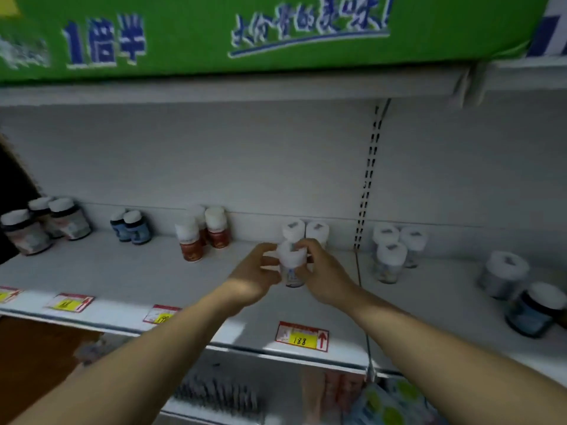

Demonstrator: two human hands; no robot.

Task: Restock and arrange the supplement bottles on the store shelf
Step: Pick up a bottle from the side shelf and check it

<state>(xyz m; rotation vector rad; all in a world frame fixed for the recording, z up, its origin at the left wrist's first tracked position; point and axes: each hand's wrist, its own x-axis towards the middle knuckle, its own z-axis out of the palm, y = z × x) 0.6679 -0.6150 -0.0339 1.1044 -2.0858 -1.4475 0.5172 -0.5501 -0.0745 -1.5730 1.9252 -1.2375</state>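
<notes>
Here I see the left hand (254, 279) and right hand (326, 276), fingers curled, together gripping one white-capped bottle (293, 266) at the shelf (147, 280), just in front of two matching bottles (317, 230).

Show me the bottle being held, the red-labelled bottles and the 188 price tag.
held bottle (291, 258): head view, its white cap.
red-labelled bottles (192, 249): head view, front one's label.
188 price tag (299, 340): head view, yellow patch.

Dim white shelf (122, 277), slotted back panel (214, 154)

Label of the white-capped bottle (292, 260) blurred beyond reading; green pack (276, 35) cut off at the top edge.
</notes>
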